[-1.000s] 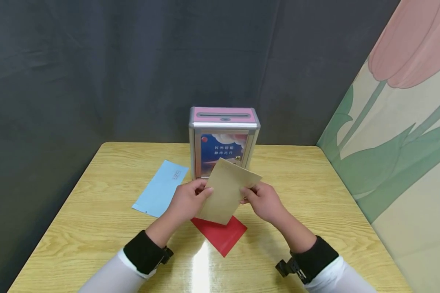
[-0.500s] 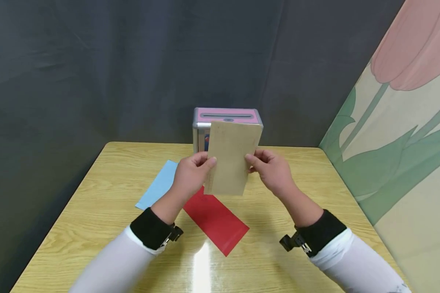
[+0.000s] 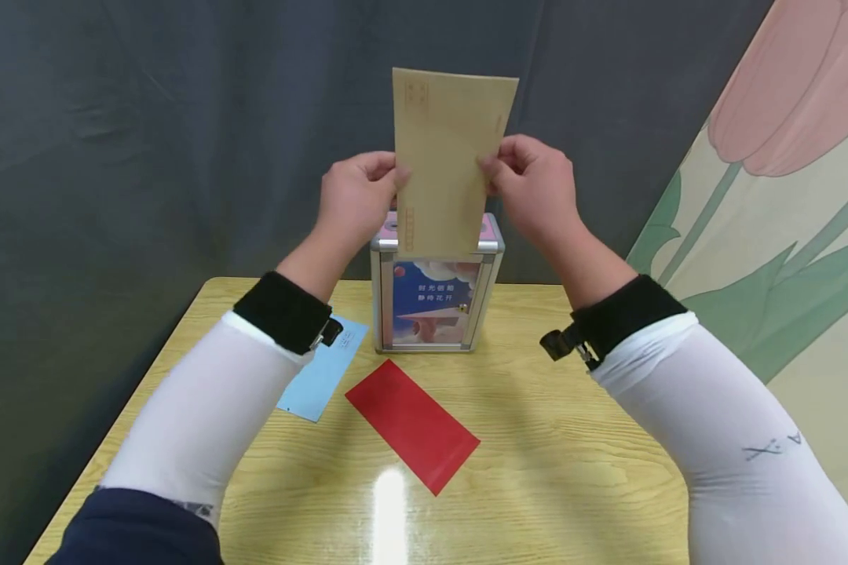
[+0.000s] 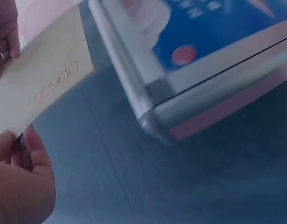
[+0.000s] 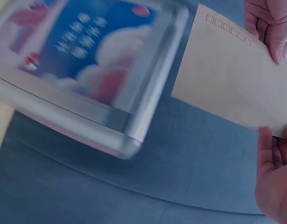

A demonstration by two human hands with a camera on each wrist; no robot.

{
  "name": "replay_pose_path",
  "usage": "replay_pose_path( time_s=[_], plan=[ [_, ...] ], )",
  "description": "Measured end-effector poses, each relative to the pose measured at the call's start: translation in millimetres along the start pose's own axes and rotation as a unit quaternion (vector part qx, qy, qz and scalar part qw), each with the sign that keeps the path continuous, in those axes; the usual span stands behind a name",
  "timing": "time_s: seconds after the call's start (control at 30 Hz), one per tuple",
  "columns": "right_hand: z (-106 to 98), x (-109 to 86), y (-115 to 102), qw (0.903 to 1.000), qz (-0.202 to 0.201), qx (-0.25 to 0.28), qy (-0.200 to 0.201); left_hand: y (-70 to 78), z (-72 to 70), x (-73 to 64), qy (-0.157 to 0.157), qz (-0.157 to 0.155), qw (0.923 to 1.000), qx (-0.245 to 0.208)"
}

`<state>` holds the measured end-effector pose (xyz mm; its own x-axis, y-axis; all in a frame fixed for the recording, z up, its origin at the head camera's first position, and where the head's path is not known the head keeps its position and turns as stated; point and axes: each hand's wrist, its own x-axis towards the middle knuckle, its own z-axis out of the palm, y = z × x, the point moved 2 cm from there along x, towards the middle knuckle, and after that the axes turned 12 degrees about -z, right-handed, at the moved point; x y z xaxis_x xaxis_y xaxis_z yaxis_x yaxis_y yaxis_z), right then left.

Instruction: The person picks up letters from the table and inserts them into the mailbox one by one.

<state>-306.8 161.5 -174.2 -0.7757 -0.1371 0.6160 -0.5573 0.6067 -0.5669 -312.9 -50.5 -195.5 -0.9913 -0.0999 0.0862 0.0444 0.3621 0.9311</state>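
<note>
A tan paper envelope (image 3: 445,165) is held upright between both hands, its lower end overlapping the top of the letter box (image 3: 431,302) in the head view. My left hand (image 3: 356,192) pinches its left edge between thumb and fingers. On the opposite edge, my right hand (image 3: 537,184) pinches it the same way. Printed red squares run along the envelope (image 4: 54,86) in the left wrist view, and the box corner (image 4: 148,112) lies apart from it there. In the right wrist view the envelope (image 5: 227,79) is beside the box (image 5: 120,126). The envelope hides most of the pink top and slot.
A red envelope (image 3: 413,428) lies on the wooden table (image 3: 572,471) in front of the box. To its left is a light blue envelope (image 3: 325,377), partly covered by the left forearm. A dark curtain (image 3: 184,118) hangs behind, and a tulip-patterned panel (image 3: 784,235) stands at right.
Both hands have raised the tan envelope from low in front of the box to above its top, turning it from slanted to upright. The red envelope and the box front are uncovered.
</note>
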Motion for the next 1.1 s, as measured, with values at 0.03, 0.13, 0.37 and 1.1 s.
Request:
replay_pose_path(
  time_s=[0.03,0.13,0.37,1.1],
  plan=[
    [-1.4,6.6,-2.9,1.0000,0.003,0.000,0.005,5.7,-1.6,4.4,-0.001,-0.005,0.9999,-0.010],
    [-3.6,21.1,-7.5,0.9994,0.026,0.018,0.017,18.6,-4.4,15.4,0.001,-0.008,0.9998,-0.020],
    [-0.3,34.1,-2.4,0.9973,0.052,0.040,0.032,26.7,-3.6,28.2,-0.005,-0.018,0.9992,-0.035],
    [43.2,5.8,48.4,0.9905,0.100,-0.065,-0.068,-24.5,21.2,36.6,0.078,0.100,0.9919,0.009]
  ],
)
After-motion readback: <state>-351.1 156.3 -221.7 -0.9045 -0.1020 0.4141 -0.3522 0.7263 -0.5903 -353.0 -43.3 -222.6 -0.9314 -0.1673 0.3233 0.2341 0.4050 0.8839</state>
